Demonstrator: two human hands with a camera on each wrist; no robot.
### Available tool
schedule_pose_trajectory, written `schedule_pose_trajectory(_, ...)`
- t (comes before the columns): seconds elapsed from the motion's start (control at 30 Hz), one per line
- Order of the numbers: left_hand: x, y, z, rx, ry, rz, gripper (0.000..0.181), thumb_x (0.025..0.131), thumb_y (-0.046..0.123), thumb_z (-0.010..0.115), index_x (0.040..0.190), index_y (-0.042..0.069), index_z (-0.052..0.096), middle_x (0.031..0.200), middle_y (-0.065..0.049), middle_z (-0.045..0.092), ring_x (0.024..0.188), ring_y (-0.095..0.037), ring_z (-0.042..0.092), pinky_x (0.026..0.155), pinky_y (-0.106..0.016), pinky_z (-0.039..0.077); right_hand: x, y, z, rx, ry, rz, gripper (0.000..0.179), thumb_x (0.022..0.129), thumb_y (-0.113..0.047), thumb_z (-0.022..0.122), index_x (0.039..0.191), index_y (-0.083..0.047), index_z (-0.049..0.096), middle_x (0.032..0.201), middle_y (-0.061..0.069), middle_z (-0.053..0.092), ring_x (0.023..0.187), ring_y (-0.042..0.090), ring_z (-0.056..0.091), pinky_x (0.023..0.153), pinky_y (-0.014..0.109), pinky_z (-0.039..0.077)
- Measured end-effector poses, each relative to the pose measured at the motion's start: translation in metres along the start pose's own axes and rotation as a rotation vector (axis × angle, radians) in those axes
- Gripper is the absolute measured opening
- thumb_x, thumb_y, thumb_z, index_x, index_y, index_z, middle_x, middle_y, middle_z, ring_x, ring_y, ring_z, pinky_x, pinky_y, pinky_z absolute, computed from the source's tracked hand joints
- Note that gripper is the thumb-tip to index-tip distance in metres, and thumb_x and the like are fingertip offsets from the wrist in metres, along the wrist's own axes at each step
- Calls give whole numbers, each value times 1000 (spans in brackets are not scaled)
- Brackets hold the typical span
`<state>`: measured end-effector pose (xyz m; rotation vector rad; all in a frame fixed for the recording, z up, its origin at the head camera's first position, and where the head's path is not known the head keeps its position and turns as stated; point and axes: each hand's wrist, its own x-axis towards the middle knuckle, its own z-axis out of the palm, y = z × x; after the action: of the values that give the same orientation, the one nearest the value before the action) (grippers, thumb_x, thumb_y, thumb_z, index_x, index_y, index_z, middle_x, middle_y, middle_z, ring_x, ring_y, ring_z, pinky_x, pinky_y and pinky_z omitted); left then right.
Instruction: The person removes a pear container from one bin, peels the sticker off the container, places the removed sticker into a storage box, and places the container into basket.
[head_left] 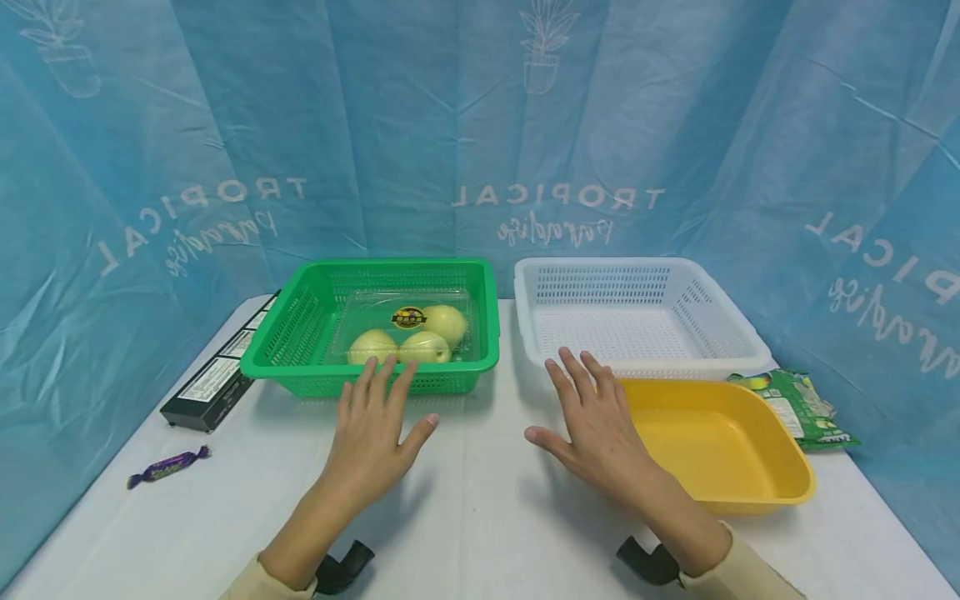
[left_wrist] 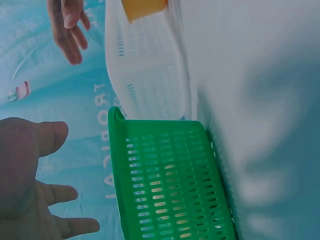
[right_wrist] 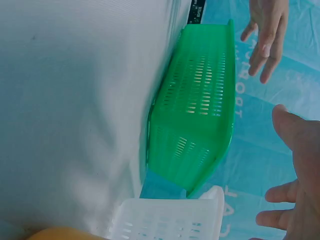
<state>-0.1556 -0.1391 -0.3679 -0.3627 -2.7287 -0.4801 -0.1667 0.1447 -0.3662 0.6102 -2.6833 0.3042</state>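
both hands hovered spread, nothing held. left hand [head_left: 372,429] was kept just short of green basket [head_left: 300,367]; boxed pears [head_left: 408,335] lay beyond fingertips. right hand [head_left: 600,425] was poised near white basket [head_left: 637,279], yellow tray [head_left: 780,492] beside it.

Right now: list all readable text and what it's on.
"TROPICAL": blue backdrop, mirrored and repeated; the cursive line beneath is unreadable.
Round sticker on clear fruit box: too small.
Black box labels: too small.
Green packet print: too small.
Purple candy: unreadable.
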Motion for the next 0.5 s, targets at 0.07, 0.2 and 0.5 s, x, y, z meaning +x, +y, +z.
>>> schedule_pose_trajectory(0.07,1,-1,0,0,10,2,73,92,48,53,150,14,25,153,-20,24,144,-43,12,108,-70,14,1,-1,0,6,1,0,88,83,-57,62,148,-9,26,157,12,21,142,38,20,114,58,19)
schedule_pose_trajectory(0.2,2,-3,-1,-10,34,4,71,92,46,55,148,12,28,152,-22,26,143,-44,14,107,-70,15,4,-3,-1,28,-6,7,88,83,-56,61,148,-9,26,156,13,23,141,37,23,113,56,22)
schedule_pose_trajectory(0.5,7,-8,-4,-58,83,-12,66,92,40,57,146,10,32,148,-23,31,141,-43,19,107,-67,19,10,-6,0,88,-1,0,84,85,-52,62,148,-8,27,155,12,25,136,37,29,112,53,26)
